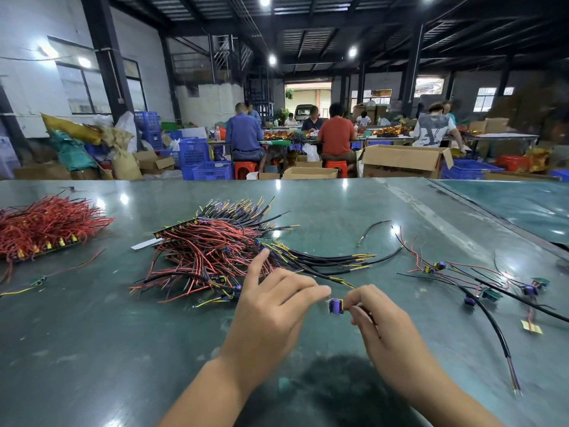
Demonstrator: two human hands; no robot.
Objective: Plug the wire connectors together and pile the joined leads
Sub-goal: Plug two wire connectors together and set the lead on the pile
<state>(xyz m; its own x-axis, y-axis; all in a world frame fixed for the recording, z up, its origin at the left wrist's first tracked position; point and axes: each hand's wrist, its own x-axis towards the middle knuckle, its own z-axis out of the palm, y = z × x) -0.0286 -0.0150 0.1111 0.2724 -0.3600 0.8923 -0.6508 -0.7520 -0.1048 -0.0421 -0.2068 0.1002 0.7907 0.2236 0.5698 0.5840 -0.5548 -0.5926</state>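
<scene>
Above the bench, my right hand pinches a purple connector in curled fingers; my left hand, fingers loosely spread, touches it, right of the pile.

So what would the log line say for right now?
right hand: pinches purple connector | left hand: fingertips at connector, grip unclear | joined pile: behind hands | table: green
</scene>
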